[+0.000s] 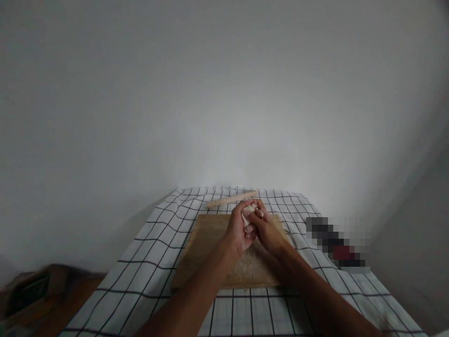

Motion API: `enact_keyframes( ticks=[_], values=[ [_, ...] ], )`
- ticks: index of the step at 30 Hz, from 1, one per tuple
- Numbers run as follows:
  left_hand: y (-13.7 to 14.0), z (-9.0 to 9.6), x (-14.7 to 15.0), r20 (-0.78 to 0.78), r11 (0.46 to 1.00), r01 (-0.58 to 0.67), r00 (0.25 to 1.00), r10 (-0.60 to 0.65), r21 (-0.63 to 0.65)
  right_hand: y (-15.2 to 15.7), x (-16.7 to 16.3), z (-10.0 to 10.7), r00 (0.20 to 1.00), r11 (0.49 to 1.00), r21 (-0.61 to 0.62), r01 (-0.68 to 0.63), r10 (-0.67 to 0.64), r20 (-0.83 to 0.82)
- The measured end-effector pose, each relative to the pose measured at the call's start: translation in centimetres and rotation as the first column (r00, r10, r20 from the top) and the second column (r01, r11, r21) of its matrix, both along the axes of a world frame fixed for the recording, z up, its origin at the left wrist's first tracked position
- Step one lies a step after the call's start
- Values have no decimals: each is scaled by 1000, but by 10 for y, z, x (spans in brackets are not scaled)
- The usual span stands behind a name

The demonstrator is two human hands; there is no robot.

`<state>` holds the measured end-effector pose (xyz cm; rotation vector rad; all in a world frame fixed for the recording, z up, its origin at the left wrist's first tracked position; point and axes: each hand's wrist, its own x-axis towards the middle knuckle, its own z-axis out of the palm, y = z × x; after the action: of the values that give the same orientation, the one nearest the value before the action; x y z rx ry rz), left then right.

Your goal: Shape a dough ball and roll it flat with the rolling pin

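A lump of pale dough is pressed between my two hands, above the far part of a wooden board. My left hand curls around it from the left. From the right, my right hand closes over the same dough, its fingers bent and meeting the left hand's. Only part of the dough shows; the fingers cover the rest. White, floury traces mark the board's surface beneath my hands. Beyond the board lies a light wooden rolling pin, slanted and touched by neither hand.
A white tablecloth with black grid lines covers the table. Some blurred-out dark and red item is at the right edge. A pale wall stands behind the table. Low at left is a brown object, unclear in shadow.
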<state>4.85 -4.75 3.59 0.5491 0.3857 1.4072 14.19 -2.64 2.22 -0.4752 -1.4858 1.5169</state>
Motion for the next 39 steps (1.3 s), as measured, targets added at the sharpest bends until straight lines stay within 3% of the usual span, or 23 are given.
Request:
enact_keyframes(
  ticks=[3,8,14,23,27,33,39],
  values=[
    [2,1,-6,39,993,86,995,-90,74,6,5,0,989,988,-57,-143,141,-45],
    [-1,6,-13,4,980,172,985,-173,100,7,15,7,974,974,8,-226,226,10],
    [-2,1,-12,-95,990,122,989,-116,65,5,19,7,965,975,28,-222,216,149],
    [-8,4,-7,-81,993,72,995,-65,91,-6,10,3,993,975,211,-64,42,107],
    [-7,6,-5,-89,992,38,996,-28,120,-5,13,5,989,978,176,-109,89,117],
    [-6,6,-6,5,979,132,991,-134,158,1,13,5,990,985,111,-136,131,52],
    [-7,7,-6,25,974,155,987,-162,167,-4,14,12,983,982,83,-171,164,78]
  ],
)
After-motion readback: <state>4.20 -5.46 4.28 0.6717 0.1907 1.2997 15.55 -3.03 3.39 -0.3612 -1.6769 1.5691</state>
